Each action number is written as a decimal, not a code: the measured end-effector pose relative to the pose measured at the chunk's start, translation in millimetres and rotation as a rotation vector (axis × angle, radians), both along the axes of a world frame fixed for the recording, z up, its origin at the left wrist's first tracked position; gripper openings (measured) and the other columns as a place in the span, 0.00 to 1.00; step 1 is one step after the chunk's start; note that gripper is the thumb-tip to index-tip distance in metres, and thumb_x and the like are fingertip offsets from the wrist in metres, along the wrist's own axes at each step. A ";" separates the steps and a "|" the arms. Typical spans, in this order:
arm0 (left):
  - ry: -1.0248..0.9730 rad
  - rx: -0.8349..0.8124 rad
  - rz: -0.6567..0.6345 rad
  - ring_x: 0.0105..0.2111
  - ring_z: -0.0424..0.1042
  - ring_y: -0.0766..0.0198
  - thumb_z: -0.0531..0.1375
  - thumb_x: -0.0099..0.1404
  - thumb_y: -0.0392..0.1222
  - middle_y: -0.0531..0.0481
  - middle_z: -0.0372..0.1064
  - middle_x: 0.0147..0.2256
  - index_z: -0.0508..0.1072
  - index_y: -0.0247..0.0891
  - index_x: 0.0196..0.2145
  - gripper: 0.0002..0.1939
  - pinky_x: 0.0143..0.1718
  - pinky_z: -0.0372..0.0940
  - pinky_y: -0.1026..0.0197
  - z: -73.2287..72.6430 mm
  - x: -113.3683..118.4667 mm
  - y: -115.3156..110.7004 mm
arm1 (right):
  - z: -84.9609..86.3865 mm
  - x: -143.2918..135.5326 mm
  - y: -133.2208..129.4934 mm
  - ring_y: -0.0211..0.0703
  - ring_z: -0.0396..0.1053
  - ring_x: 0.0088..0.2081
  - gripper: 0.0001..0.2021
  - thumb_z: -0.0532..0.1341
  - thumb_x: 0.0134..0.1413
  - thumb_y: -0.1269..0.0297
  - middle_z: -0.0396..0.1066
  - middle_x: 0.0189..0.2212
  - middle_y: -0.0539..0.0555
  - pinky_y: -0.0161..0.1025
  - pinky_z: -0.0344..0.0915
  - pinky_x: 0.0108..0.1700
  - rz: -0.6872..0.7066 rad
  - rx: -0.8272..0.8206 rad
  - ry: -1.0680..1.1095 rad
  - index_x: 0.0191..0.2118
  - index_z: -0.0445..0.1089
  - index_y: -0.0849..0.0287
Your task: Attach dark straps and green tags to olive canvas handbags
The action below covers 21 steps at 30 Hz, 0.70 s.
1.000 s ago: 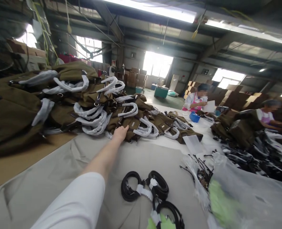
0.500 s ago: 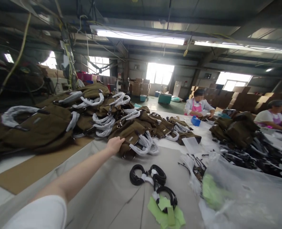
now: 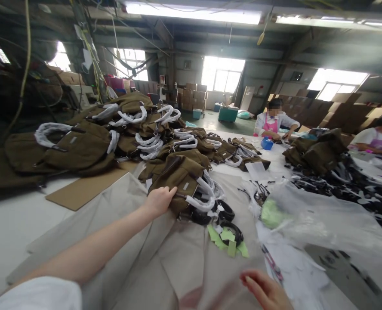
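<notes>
Olive-brown bag [image 3: 174, 172] lies over the grey sheet [image 3: 186, 254]. Left hand [image 3: 158, 201] has its grip clamped on the bag's near side; right hand [image 3: 266, 289] blurred, cannot tell its grip. Judgement: soft, saggy, fairly light; wrapped handles [image 3: 212, 198] likely slippery, body surer.

Slumped olive bag [image 3: 173, 174], white-wrapped handles [image 3: 211, 196]

Left hand [image 3: 160, 201]: gripping the near edge of an olive-brown handbag [image 3: 178, 174] with white-wrapped handles [image 3: 210, 199]
Right hand [image 3: 265, 292]: over the grey sheet [image 3: 139, 267], fingers loosely curved
Coiled black straps [image 3: 227, 211]: partly hidden by the handbag, one coil on green paper scraps [image 3: 242, 249]
Handbag pile [image 3: 78, 150]: behind, spreading left
Far side: co-worker [image 3: 286, 121] in pink apron [image 3: 269, 126], near a blue container [image 3: 267, 144]
</notes>
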<state>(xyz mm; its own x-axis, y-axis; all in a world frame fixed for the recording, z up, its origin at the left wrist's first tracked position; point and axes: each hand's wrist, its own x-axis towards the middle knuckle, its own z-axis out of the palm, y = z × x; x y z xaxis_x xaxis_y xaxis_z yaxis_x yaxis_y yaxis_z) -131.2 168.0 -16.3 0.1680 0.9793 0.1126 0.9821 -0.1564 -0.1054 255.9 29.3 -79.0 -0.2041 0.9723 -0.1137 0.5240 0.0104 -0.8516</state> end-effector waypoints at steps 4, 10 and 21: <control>-0.014 0.068 0.002 0.47 0.70 0.47 0.54 0.63 0.33 0.38 0.71 0.44 0.60 0.35 0.62 0.29 0.44 0.66 0.51 40.5 32.7 -39.1 | 18.8 -47.2 21.5 0.56 0.73 0.49 0.26 0.60 0.54 0.39 0.77 0.45 0.61 0.51 0.67 0.55 0.104 -0.083 0.258 0.46 0.74 0.57; -0.142 0.010 -0.129 0.41 0.73 0.51 0.54 0.65 0.39 0.38 0.72 0.40 0.57 0.30 0.64 0.30 0.38 0.67 0.55 42.1 119.1 -142.6 | 62.3 -90.7 52.3 0.57 0.74 0.49 0.31 0.61 0.48 0.36 0.77 0.46 0.61 0.52 0.72 0.50 -0.044 -0.263 0.790 0.48 0.73 0.58; -0.592 0.792 -0.061 0.62 0.57 0.50 0.51 0.69 0.41 0.35 0.59 0.59 0.60 0.31 0.59 0.23 0.63 0.52 0.45 77.5 64.2 -137.3 | 122.4 -12.4 53.4 0.53 0.73 0.48 0.20 0.65 0.52 0.54 0.78 0.45 0.54 0.49 0.68 0.55 0.386 0.087 0.171 0.48 0.76 0.59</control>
